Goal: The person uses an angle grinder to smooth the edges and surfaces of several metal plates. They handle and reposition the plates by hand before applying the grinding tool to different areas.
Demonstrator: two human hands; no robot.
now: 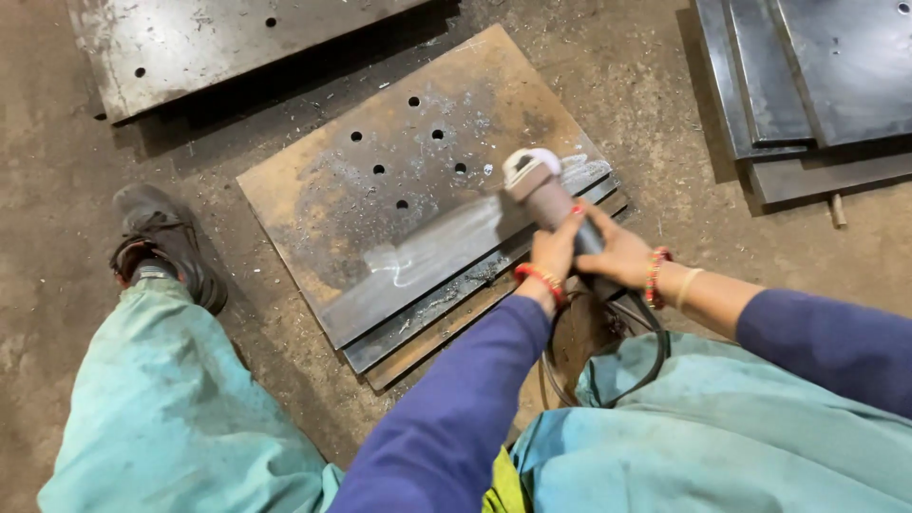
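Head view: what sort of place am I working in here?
Probably a metal fabrication workshop: drilled steel plates lie stacked on a gritty concrete floor, and both hands grip an angle grinder on the top plate's edge.

The drilled plate [380,190] is taken as landmark. It is laid on top of a stack of plates [446,318], whose edges are exposed along its near side, the stack being set on the floor [646,85]. The angle grinder [537,185] is set on the plate's right near edge. Both hands are placed just nearer than the plate on the grinder body: left hand [554,252] in front, right hand [617,256] beside it to the right. The cable [655,347] is looped nearer than the plate, at the right. A shoe [157,242] is placed left of the plate. A second plate [218,38] is laid beyond it, to the left. A separate plate pile [807,85] is stacked well to its right.
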